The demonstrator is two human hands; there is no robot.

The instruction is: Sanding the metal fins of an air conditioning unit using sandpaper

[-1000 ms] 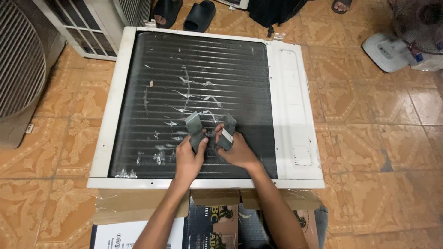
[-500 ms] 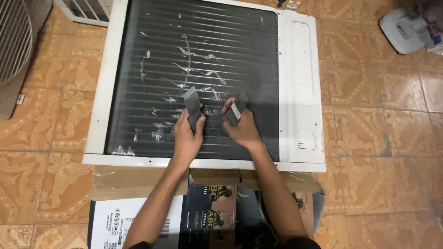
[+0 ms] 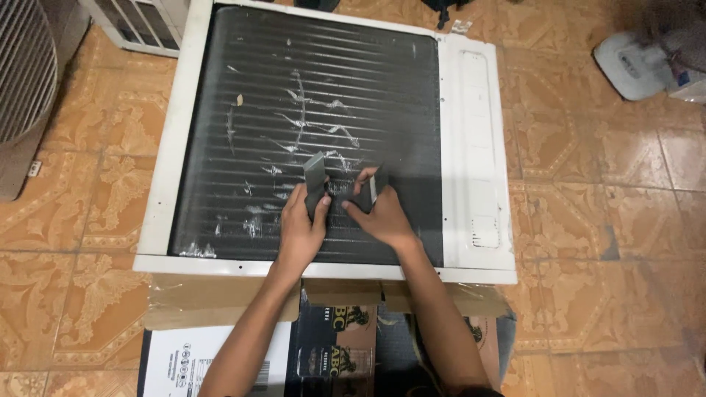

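A white-framed air-conditioner unit (image 3: 471, 147) lies flat on the floor, its dark finned coil (image 3: 309, 88) facing up with pale bent and scratched patches near the middle. My left hand (image 3: 301, 228) rests on the lower part of the coil and grips a flat grey comb-like tool (image 3: 315, 180) held upright. Just to its right, my right hand (image 3: 379, 213) grips a second, smaller grey tool (image 3: 376, 184) against the fins. Both hands sit close together, about a hand's width apart.
Flattened cardboard (image 3: 220, 301) and a printed box (image 3: 334, 342) lie under the unit's near edge. A round fan grille (image 3: 22, 81) stands at far left, another white grille (image 3: 132, 26) at top left, a white device (image 3: 632, 62) at top right. Patterned orange tiles surround everything.
The view has drifted so the unit sits higher and closer in frame. My hands stay on the same patch of coil, with the right tool shifted only slightly.
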